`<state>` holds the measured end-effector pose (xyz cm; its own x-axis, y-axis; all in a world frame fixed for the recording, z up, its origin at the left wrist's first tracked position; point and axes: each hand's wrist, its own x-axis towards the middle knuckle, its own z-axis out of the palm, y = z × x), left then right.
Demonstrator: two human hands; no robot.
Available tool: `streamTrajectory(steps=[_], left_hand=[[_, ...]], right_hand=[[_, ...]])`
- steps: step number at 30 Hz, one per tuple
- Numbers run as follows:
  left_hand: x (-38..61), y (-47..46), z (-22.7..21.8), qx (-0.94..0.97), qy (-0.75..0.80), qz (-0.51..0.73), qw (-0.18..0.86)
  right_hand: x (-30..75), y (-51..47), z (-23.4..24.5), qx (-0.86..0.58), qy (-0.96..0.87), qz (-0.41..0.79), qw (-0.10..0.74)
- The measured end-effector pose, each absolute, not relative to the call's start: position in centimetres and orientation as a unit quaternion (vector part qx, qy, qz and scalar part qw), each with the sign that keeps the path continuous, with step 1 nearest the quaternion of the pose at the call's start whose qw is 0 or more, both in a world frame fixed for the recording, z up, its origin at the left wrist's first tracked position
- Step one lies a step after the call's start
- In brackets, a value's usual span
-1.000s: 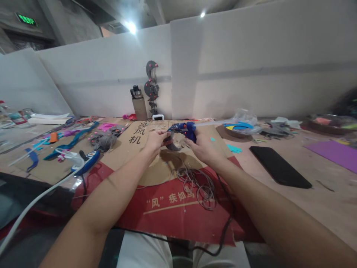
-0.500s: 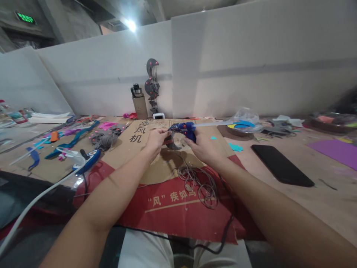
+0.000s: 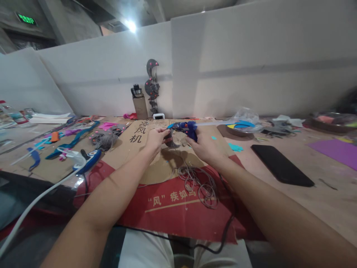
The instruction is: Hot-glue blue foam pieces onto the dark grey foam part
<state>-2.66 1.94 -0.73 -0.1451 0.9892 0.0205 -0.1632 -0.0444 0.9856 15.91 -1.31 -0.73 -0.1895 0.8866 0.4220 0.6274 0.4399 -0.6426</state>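
Right hand [image 3: 205, 146] grips the blue glue gun [image 3: 187, 129], nozzle pointing left. Left hand [image 3: 156, 137] pinches a dark curved piece [image 3: 173, 142] at the nozzle, above the cardboard [image 3: 156, 167] on the worktop [image 3: 320, 197]. String [image 3: 200, 184] lies below.

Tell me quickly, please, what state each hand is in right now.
Left hand: closed, pinching a dark curved piece.
Right hand: closed around a blue glue gun.

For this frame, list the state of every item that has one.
glue gun, held in right hand, red light on
grey curved piece, pinched in left hand, close to the gun's nozzle
bottle, upright, lid on
phone, flat, screen dark
cord, loosely tangled on cardboard
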Motion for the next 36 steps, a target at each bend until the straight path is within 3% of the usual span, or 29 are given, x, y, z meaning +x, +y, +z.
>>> streamTrajectory(steps=[36], left_hand=[[-2.2, 1.6, -0.2, 0.422, 0.487, 0.608, 0.463]], right_hand=[[15.8, -1.5, -0.6, -0.477, -0.738, 0.197, 0.435]])
